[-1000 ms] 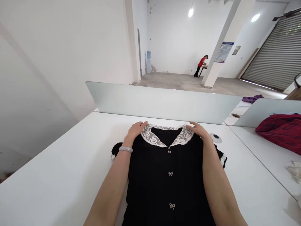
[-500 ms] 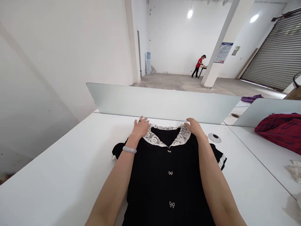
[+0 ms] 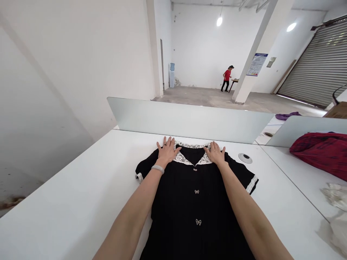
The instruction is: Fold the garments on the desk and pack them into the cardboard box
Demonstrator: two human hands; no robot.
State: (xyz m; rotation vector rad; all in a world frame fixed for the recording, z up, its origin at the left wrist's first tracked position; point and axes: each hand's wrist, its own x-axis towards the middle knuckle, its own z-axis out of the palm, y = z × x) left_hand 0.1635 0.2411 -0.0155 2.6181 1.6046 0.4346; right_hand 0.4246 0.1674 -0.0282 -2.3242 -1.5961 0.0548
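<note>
A black short-sleeved garment (image 3: pixel 187 202) lies front side up on the white table (image 3: pixel 81 191), its lower end running out of view. Its white lace collar (image 3: pixel 184 159) spreads around the neckline, and bow-shaped ornaments (image 3: pixel 196 191) run down the front. My left hand (image 3: pixel 166 152) rests flat on the collar's left side and shoulder, fingers spread. On the collar's right side lies my right hand (image 3: pixel 215 153), fingers stretched out. Neither hand grips the cloth. White lace trims both sleeve ends; my left forearm partly covers one.
A low frosted divider (image 3: pixel 189 117) borders the table's far edge. Right of the garment is a round cable hole (image 3: pixel 245 158). Red checked cloth (image 3: pixel 320 151) and whitish fabric (image 3: pixel 336 195) lie farther right. A person in red (image 3: pixel 227 77) stands across the room.
Both hands have shifted inward over the collar and now lie flat with fingers spread. The left sleeve and shoulders look more spread out. The camera view has tilted slightly.
</note>
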